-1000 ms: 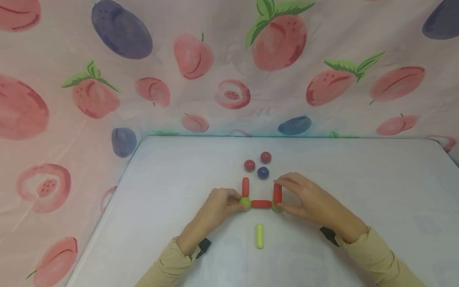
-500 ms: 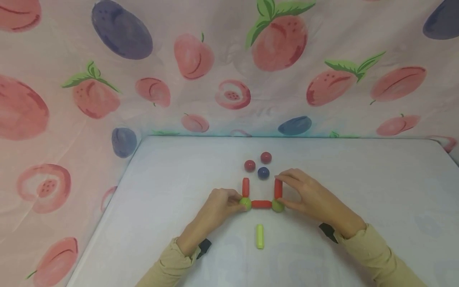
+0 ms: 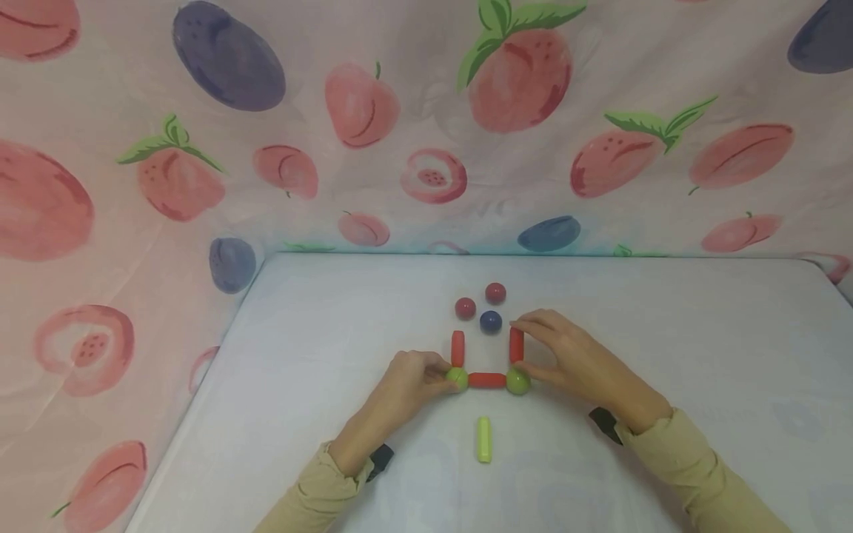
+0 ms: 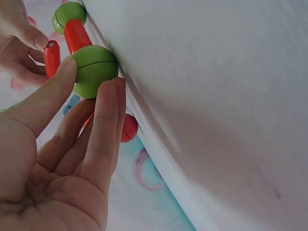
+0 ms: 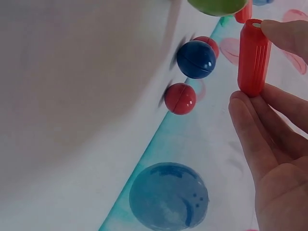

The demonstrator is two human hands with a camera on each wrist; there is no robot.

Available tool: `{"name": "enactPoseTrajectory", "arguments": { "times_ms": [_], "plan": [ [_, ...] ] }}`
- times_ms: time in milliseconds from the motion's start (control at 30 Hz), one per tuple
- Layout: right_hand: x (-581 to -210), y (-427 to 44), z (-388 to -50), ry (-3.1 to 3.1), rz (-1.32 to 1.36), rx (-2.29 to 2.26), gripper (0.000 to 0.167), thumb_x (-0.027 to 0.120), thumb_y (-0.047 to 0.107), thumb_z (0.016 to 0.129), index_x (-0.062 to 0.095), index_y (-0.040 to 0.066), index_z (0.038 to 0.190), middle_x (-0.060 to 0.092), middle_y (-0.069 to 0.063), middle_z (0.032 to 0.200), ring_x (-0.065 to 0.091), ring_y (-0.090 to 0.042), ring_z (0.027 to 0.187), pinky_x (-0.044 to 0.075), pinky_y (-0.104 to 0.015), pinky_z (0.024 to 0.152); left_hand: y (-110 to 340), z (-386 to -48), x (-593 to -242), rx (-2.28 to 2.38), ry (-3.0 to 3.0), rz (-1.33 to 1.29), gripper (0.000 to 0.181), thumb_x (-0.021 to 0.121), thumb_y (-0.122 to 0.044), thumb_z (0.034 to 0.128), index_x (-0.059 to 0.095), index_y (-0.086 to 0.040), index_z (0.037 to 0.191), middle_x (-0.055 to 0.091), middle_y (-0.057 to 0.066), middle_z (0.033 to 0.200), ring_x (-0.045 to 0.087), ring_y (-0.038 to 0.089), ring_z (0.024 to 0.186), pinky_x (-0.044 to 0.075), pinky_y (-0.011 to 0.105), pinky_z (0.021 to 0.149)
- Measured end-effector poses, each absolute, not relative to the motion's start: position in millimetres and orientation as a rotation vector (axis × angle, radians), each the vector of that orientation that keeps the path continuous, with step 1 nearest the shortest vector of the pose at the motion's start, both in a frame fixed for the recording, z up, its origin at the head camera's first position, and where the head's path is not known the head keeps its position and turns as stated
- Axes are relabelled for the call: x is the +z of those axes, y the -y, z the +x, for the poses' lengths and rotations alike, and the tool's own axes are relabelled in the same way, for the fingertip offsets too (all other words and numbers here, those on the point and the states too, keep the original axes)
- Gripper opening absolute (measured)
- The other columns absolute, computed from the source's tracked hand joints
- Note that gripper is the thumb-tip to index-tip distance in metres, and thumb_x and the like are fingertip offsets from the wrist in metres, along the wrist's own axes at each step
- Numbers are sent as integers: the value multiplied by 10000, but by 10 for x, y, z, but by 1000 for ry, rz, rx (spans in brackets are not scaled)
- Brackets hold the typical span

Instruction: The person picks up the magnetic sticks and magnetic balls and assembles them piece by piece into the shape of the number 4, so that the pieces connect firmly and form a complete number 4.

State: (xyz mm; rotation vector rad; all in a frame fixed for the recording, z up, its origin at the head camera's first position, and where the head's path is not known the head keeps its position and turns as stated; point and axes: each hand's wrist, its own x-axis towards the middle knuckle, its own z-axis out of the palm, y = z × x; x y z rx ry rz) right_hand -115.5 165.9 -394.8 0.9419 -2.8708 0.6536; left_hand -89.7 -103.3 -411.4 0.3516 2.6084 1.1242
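My left hand [image 3: 413, 381] pinches the left green ball [image 3: 457, 378] between thumb and fingers; the left wrist view shows this ball [image 4: 95, 72] large. A red rod [image 3: 487, 380] joins it to the right green ball [image 3: 517, 380]. From the left ball another red rod [image 3: 457, 349] points to the back. My right hand [image 3: 580, 363] pinches a red rod [image 3: 516, 345] by its two ends, just above or behind the right ball. In the right wrist view that rod [image 5: 254, 57] shows a hole in its end; whether it touches the ball cannot be told.
Behind the rods lie two red balls [image 3: 465, 309] [image 3: 495, 293] and a blue ball [image 3: 490, 322]. A yellow-green rod [image 3: 484, 440] lies nearer the front. Fruit-patterned cloth [image 3: 426, 118] rises behind the white table [image 3: 320, 296].
The rod in my right hand has moved back and slightly up, uncovering the right green ball. My left hand keeps its grip on the left ball.
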Motion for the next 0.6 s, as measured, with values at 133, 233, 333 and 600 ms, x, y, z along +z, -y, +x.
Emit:
{"name": "enactPoseTrajectory", "arguments": {
  "times_ms": [133,233,333,600],
  "plan": [
    [-3972,-1650,-1164,2895,927,662,602,858,230,776,622,26,1291,615,-127,1245,593,-303,1169,518,-471,975,1033,-905,-4117,1128,-2605,353,309,804,-206,831,736,-28,1074,756,44,930,687,97,817,572,228,756],
    [-4001,-1651,-1164,2893,924,658,586,861,206,773,629,21,1279,619,-130,1234,600,-300,1154,525,-464,965,1033,-904,-4115,1128,-2606,355,307,806,-205,827,737,-29,1069,755,44,926,686,97,816,571,225,753],
    [-4017,-1654,-1160,2884,924,662,575,864,183,768,635,20,1269,623,-126,1220,606,-295,1137,532,-459,953,1032,-902,-4113,1124,-2608,351,303,803,-217,831,738,-37,1066,755,36,919,682,88,811,568,220,750],
    [-4034,-1652,-1172,2889,935,661,587,867,170,763,630,13,1276,624,-125,1216,605,-293,1138,530,-456,956,1036,-903,-4119,1123,-2609,347,308,804,-223,830,739,-32,1063,753,34,907,674,84,800,565,218,739]
  ]
}}
